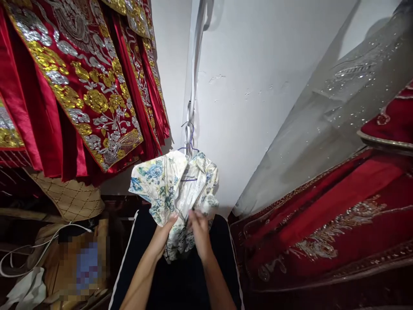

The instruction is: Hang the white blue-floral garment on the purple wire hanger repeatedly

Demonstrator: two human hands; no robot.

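Note:
A small short-sleeved floral shirt (155, 181), white with blue and green flowers, hangs in front of me on a thin purple wire hanger (189, 180). Its front is parted at the top, showing the pale lining. My left hand (167, 226) grips the shirt's front edge, thumb on top. My right hand (198, 224) is at the opposite front edge, slightly blurred, and its fingertips are hard to make out against the cloth. Below the hands, the shirt's hem falls over my dark trousers (174, 284).
Red skirts with gold and silver embroidery (97, 99) hang at the upper left. To the right are a sheer sparkling fabric (322, 116) and a red beaded garment (316, 224). A wooden stool (54, 267) and white cable (48, 241) lie lower left. White wall (245, 86) stands behind.

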